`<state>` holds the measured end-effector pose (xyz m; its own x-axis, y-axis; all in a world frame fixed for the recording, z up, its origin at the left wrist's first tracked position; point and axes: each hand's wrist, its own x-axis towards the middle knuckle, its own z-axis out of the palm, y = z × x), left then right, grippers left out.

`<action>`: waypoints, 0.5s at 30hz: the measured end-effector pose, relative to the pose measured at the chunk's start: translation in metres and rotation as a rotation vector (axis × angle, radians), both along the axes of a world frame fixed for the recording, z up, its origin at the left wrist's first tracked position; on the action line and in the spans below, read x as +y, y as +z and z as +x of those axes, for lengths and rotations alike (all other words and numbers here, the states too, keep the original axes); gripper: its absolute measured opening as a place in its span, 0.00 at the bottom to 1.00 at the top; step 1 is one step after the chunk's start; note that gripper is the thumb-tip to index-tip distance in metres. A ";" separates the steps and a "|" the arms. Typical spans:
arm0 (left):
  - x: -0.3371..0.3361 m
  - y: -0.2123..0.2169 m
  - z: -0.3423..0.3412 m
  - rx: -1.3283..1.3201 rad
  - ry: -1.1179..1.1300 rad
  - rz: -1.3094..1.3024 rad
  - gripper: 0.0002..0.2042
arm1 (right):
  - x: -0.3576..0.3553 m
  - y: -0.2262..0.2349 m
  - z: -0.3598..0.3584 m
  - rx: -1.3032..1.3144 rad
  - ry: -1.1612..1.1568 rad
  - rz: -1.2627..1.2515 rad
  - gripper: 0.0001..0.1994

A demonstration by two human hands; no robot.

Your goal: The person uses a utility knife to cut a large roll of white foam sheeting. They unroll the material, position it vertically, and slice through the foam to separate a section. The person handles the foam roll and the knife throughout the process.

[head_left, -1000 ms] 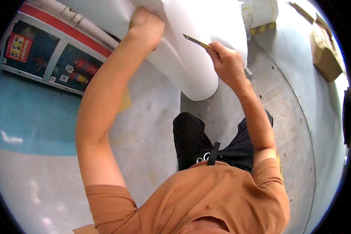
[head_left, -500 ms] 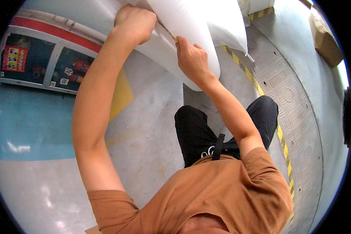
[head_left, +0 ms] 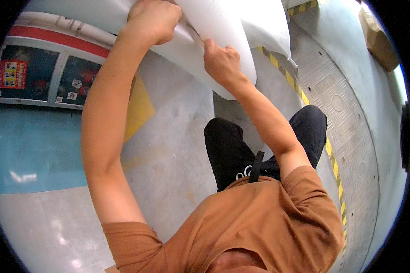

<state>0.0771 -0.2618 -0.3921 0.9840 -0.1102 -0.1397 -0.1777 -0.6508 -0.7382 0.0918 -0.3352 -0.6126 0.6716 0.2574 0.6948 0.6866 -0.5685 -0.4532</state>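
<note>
Hands first: the left hand [head_left: 154, 20] is clenched on the white foam sheet [head_left: 223, 32] at the far edge; the right hand [head_left: 221, 61] pinches its rolled fold. One sheet, two hands. Uneven pulling could tear the foam or let it slip to the concrete floor [head_left: 177, 150].

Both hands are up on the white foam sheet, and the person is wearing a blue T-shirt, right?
Not quite. The T-shirt is orange-brown, not blue, as the head view shows. The rest holds: the left hand and the right hand are both up on the white foam sheet.
</note>
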 end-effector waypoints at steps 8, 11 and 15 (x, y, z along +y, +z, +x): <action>-0.025 -0.002 0.000 0.096 0.231 -0.031 0.15 | -0.019 -0.058 -0.021 0.018 0.086 0.081 0.04; -0.017 -0.009 0.005 0.133 0.192 -0.061 0.16 | -0.013 -0.030 -0.014 -0.009 0.084 0.111 0.04; -0.005 -0.010 0.012 0.143 0.180 -0.069 0.17 | 0.005 -0.005 -0.003 -0.083 0.038 0.157 0.03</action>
